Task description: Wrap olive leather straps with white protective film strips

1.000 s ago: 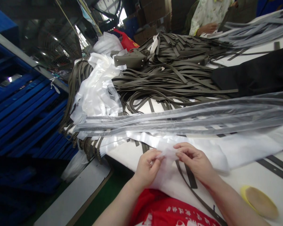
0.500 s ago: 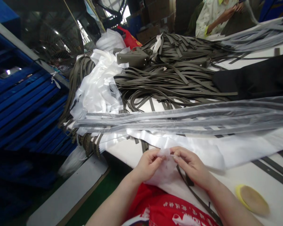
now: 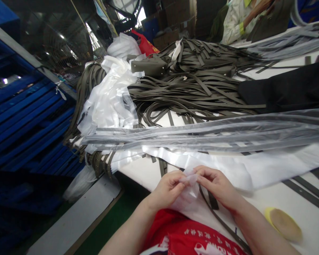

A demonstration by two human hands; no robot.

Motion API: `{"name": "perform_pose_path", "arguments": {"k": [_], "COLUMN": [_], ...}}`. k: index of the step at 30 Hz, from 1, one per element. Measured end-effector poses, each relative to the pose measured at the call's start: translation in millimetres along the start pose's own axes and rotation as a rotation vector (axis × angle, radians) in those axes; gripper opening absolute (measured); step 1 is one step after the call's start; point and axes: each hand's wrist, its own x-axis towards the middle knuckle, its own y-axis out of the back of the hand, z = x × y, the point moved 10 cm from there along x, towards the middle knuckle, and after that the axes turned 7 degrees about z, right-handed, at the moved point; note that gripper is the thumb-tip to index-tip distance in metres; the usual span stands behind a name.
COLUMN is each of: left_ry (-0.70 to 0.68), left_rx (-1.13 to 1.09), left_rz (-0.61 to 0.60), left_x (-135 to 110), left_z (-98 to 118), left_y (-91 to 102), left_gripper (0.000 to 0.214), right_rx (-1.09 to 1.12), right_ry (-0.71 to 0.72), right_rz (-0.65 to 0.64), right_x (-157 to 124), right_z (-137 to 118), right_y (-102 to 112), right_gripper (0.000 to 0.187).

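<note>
The left hand (image 3: 170,189) and right hand (image 3: 215,184) pinch a thin plastic sheet (image 3: 192,190) between their fingertips. A long dark strap (image 3: 229,229) lies near the right fingers.

Red apron (image 3: 159,226): a line of small white characters (image 3: 201,232) above larger white lettering (image 3: 209,248); neither can be read.

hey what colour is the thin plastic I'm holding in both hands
The thin plastic is milky white and see-through, best seen in the head view.
</note>
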Motion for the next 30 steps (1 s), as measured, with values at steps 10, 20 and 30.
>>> {"name": "perform_pose_path", "arguments": {"k": [10, 20, 30], "left_ry": [-0.042, 0.072, -0.019], "left_rx": [-0.081, -0.348, -0.036], "left_rz": [-0.172, -0.402, -0.064], "left_x": [-17, -11, -7], "left_z": [33, 36, 14], "left_y": [1.5, -24.2, 12.4], "left_gripper": [0.022, 0.032, 0.02], "right_rx": [0.29, -0.121, -0.257], "right_ry": [-0.18, 0.165, 0.148], "right_rz": [0.207, 0.35, 0.317], "right_x": [6, 5, 1], "right_z": [25, -3, -7], "right_y": [23, 44, 42], "right_gripper": [0.036, 0.024, 0.021]}}
